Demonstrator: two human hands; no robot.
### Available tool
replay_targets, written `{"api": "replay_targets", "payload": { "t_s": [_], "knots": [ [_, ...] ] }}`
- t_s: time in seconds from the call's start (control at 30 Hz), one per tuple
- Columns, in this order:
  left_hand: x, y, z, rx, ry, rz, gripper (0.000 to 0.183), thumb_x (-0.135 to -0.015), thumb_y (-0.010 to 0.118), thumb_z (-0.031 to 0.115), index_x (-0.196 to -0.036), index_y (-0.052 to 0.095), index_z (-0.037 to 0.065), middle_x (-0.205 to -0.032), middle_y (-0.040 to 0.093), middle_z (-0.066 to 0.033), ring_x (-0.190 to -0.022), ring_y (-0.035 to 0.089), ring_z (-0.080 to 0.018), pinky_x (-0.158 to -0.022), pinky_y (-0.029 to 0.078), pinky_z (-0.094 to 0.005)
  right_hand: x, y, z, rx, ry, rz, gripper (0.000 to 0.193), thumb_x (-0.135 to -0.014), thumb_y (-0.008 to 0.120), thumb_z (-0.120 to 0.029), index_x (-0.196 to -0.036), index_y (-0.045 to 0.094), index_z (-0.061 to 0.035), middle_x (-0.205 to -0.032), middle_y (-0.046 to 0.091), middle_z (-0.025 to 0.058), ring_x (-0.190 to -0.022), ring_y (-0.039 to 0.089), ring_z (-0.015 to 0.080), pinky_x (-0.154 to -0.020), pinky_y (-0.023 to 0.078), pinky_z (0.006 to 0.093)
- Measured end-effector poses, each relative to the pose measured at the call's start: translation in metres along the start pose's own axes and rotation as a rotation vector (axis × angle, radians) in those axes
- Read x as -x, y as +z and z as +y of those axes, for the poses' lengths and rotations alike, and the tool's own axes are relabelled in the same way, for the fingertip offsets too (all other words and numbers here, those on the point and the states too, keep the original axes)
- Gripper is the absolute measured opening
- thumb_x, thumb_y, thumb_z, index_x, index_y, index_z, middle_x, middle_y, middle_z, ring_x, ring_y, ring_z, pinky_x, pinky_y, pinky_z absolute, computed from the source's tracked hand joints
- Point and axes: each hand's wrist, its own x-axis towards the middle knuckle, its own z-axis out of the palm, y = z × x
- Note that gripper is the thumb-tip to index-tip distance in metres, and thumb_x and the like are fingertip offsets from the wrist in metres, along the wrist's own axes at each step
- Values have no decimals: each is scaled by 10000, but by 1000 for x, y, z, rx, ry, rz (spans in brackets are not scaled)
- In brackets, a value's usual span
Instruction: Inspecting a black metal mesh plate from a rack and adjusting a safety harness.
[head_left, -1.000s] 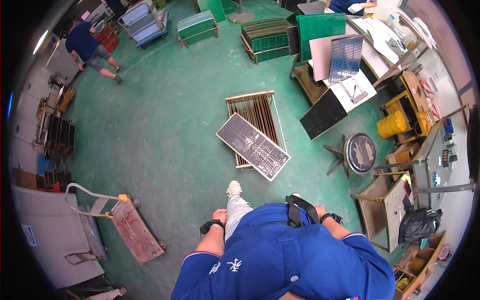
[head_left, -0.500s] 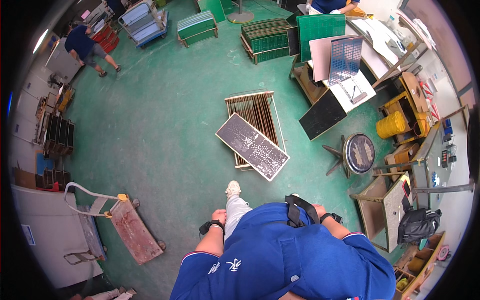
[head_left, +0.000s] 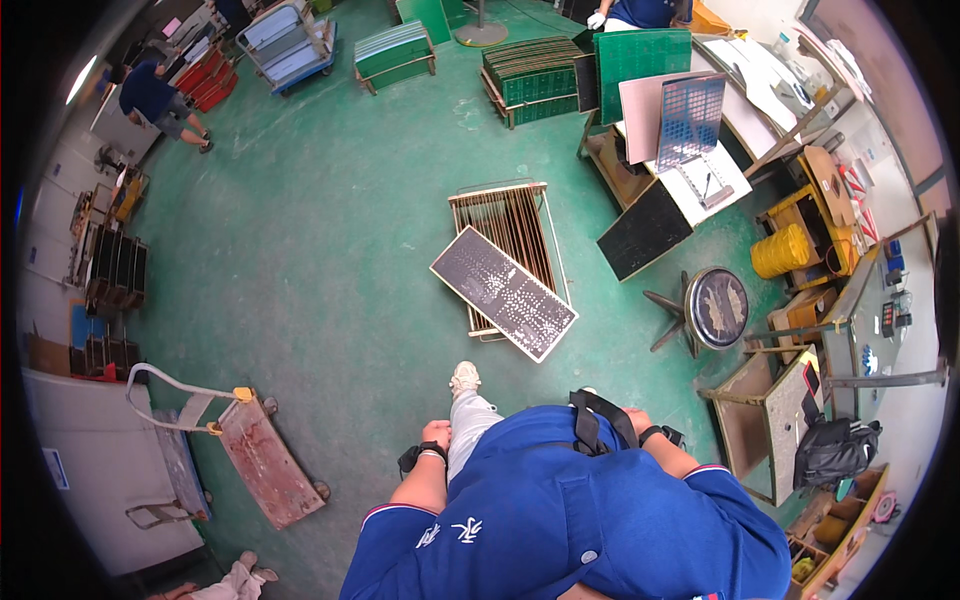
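Observation:
My left hand (head_left: 437, 433) hangs beside my grey trouser leg, its fingers curled in and nothing visible in them. On the other side, my right hand (head_left: 637, 421) is down at my hip by a dangling black strap (head_left: 603, 415); its fingers are mostly hidden. Both wrists carry black bands. On the floor ahead of my feet stands a slotted rack (head_left: 507, 225) holding a row of upright thin boards. A dark, light-edged panel (head_left: 507, 293) speckled with white lies slantwise across it. Neither hand touches the rack or panel.
A round stool (head_left: 717, 307) and a cluttered workbench (head_left: 690, 190) stand to the right. A flat trolley (head_left: 270, 462) is at left. Board racks (head_left: 530, 78) and a blue cart (head_left: 287, 47) stand farther off. Other people are at the far left, far right and lower left.
My hands, the rack and the panel stay put. The person at far left has shifted left and leans over. The far-right person has moved left, a gloved hand showing; the lower-left person's legs have shifted.

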Motion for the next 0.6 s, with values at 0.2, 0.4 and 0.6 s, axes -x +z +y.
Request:
{"api": "replay_targets", "payload": {
  "t_s": [0.2, 0.4, 0.6],
  "knots": [
    [-2, -2, -7, 4, -3, 11, 253, -695, 368, -44, -868, 538, 24, -655, 532, -61, -471, 446, -119, -381, 345, -235, -4, 0, 3, 6, -3, 3, 180, -793, 477, -237, -946, 513, -149, -803, 522, 3, -767, 487, 156, -670, 354, 382],
    [2, 1, -7, 0, -27, 3, 261, -702, 361, -44, -881, 536, 30, -661, 531, -61, -477, 450, -121, -386, 349, -234, -1, 0, 3, -68, 13, 11, 173, -797, 472, -236, -941, 517, -151, -808, 520, 2, -771, 481, 151, -676, 351, 376],
    [8, 7, -7, 17, -56, -15, 254, -706, 361, -42, -881, 526, 39, -655, 524, -55, -478, 452, -121, -387, 353, -235, 3, -7, 5, 58, -53, -17, 184, -769, 469, -155, -946, 519, -160, -783, 511, -7, -753, 475, 138, -674, 341, 373]
  ]
}}
